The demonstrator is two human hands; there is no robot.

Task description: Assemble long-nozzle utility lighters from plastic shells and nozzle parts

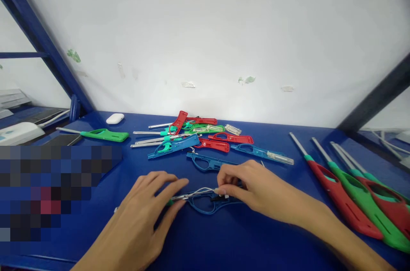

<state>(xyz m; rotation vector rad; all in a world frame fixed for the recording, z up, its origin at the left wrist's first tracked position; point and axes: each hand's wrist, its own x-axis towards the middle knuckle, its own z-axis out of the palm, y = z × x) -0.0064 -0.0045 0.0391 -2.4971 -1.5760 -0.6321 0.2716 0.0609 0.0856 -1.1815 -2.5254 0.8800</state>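
Note:
A blue lighter handle half (201, 209) lies on the blue table before me, its finger loop showing. A thin metal tube (181, 197) with a green collar sits at its left end. My left hand (150, 211) is around the tube, thumb beside it and index finger apart from the thumb; the hand is open. With thumb and index finger closed, my right hand (246, 185) pinches a thin white wire (205, 189) above the handle half. Under those fingertips is a small black part (218, 198), partly hidden. The handle's right end is covered by my right hand.
Behind my hands lie more handle halves, red (219, 145) and blue (173, 147), with metal tubes and clear fuel tanks (280, 157). Assembled lighters (346, 198) stand in a row at right; a green lighter (105, 135) and white earphone case (115, 119) are at left.

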